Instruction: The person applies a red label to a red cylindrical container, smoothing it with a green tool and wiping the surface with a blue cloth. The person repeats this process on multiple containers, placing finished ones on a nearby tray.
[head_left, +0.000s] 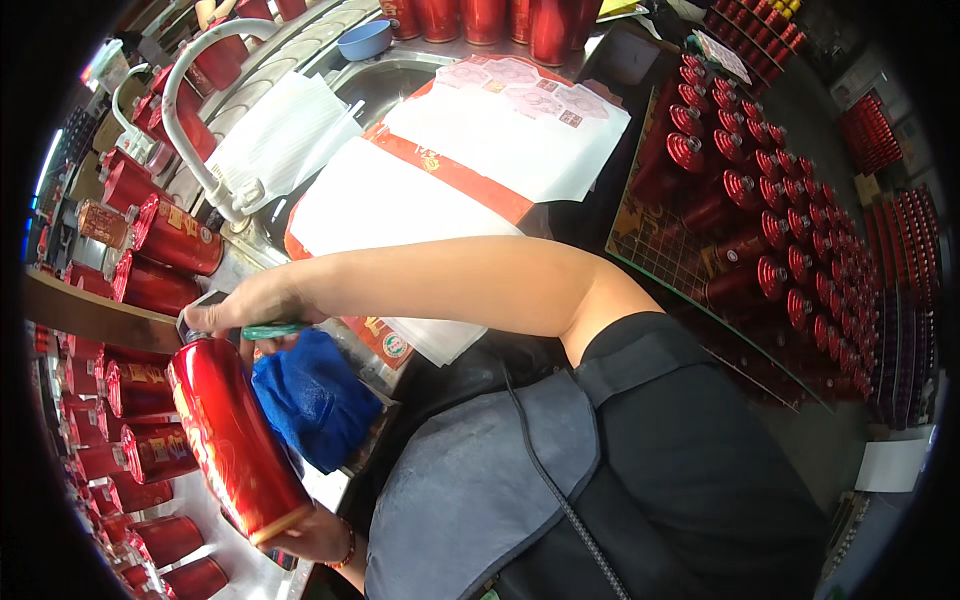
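A glossy red bottle [225, 430] with gold markings is held at a slant on the left, its neck up and its base toward me. My left hand [315, 535], with a beaded bracelet at the wrist, is wrapped under the base. My right arm reaches across, and my right hand [250, 298] closes at the bottle's neck, beside a small dark grey piece. Some of its fingers are hidden. A green band [272, 330] shows just below that hand. Close against the bottle lies a crumpled blue cloth [315, 400] on the counter edge.
A brown board [100, 312] juts in from the left. Several red bottles [150, 388] line the left counter. White and red paper sheets [400, 195] cover part of a sink with a white faucet [195, 150]. Many capped red bottles [750, 190] stand on a right-hand rack; a blue bowl [365, 40] sits behind.
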